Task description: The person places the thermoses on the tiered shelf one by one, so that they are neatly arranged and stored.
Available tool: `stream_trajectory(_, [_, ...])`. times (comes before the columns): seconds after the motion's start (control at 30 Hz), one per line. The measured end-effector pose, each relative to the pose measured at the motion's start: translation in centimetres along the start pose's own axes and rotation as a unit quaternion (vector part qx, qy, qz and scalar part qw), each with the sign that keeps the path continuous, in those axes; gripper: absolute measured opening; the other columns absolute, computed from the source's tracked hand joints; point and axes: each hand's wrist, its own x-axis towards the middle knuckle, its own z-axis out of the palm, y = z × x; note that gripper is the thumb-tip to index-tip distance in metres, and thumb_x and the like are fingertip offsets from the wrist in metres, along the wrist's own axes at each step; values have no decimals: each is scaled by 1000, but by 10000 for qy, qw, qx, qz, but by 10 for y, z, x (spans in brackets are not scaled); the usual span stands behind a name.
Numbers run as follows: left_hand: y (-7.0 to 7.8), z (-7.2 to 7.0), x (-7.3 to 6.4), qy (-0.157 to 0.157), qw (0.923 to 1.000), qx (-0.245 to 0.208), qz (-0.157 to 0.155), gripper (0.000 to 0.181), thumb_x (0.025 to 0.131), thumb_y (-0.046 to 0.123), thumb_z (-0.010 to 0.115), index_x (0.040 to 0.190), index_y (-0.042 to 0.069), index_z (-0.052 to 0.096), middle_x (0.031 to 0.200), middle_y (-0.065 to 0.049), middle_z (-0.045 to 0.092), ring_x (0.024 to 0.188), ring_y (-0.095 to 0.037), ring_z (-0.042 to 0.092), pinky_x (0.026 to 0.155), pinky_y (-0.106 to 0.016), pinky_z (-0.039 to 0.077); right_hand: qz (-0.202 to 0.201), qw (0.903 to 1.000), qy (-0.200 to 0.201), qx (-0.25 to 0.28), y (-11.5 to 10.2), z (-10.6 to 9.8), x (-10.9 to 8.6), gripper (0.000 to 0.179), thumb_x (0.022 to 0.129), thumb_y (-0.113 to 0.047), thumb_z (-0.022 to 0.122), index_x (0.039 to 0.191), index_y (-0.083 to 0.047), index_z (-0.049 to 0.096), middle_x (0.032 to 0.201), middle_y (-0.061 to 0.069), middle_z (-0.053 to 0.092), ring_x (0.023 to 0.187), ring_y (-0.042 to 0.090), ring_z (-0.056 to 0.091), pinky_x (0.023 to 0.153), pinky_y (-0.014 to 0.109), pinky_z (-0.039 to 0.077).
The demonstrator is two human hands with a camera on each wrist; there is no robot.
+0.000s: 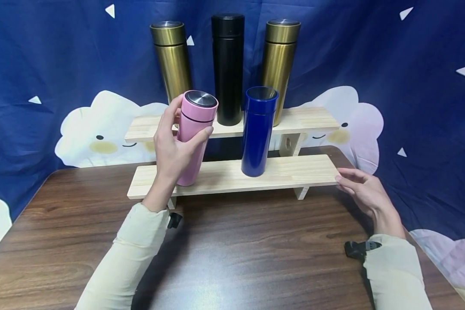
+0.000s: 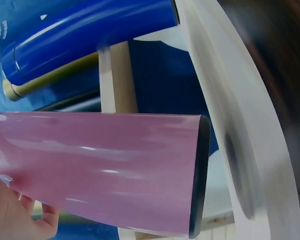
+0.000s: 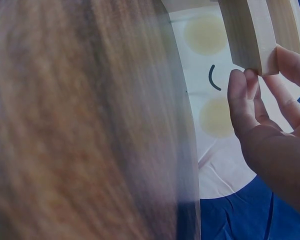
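My left hand [image 1: 172,148] grips a pink thermos bottle [image 1: 195,142] with a silver-topped lid, thumb on the near side and fingers round the far side. In the left wrist view, a narrow gap shows between the dark base of the pink bottle [image 2: 115,172] and the lower shelf [image 2: 250,125]. A shiny blue bottle [image 1: 258,133] stands upright on that pale wooden lower shelf [image 1: 294,170], right of the pink one. My right hand [image 1: 366,193] holds the lower shelf's right end, thumb and fingers at its corner.
Behind, on the raised upper shelf [image 1: 314,118], stand a black bottle [image 1: 227,73] between two gold ones, the left gold bottle [image 1: 172,64] and the right gold bottle [image 1: 280,64]. The shelf stands at the back of a brown wooden table [image 1: 255,249], before a blue cloth [image 1: 410,86].
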Motion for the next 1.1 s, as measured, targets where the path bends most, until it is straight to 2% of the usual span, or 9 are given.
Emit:
stream_trajectory(0.33, [0, 9, 4, 92, 9970, -455, -619, 73, 79, 22, 87, 144, 20, 55, 113, -4, 68, 94, -15, 59, 72, -27, 49, -36, 10000, -28, 34, 1, 0, 0, 22, 89, 4, 73, 103, -13, 75, 97, -3, 71, 86, 6, 70, 79, 21, 55])
stream_trajectory(0.6, [-3, 15, 6, 177, 9944, -792, -673, 76, 80, 19, 87, 146, 14, 51, 116, -6, 67, 98, -16, 61, 73, -29, 53, -50, 10000, -59, 60, 1, 0, 0, 22, 91, 5, 71, 103, -13, 75, 98, -2, 70, 85, 6, 69, 80, 21, 55])
stream_trajectory(0.97, [-8, 20, 5, 278, 9932, -817, -783, 75, 80, 21, 88, 144, 13, 50, 116, -6, 67, 98, -17, 59, 71, -28, 50, -13, 10000, -52, 39, 0, 0, 1, 21, 90, 3, 72, 103, -13, 75, 98, -2, 70, 85, 6, 69, 81, 21, 55])
stream_trajectory(1.1, [-11, 23, 6, 329, 9930, -812, -789, 74, 80, 22, 87, 144, 12, 50, 116, -6, 67, 98, -16, 60, 73, -32, 51, -2, 9999, -63, 120, 0, 0, 2, 22, 90, 5, 72, 103, -13, 75, 98, -1, 70, 85, 7, 70, 80, 22, 55])
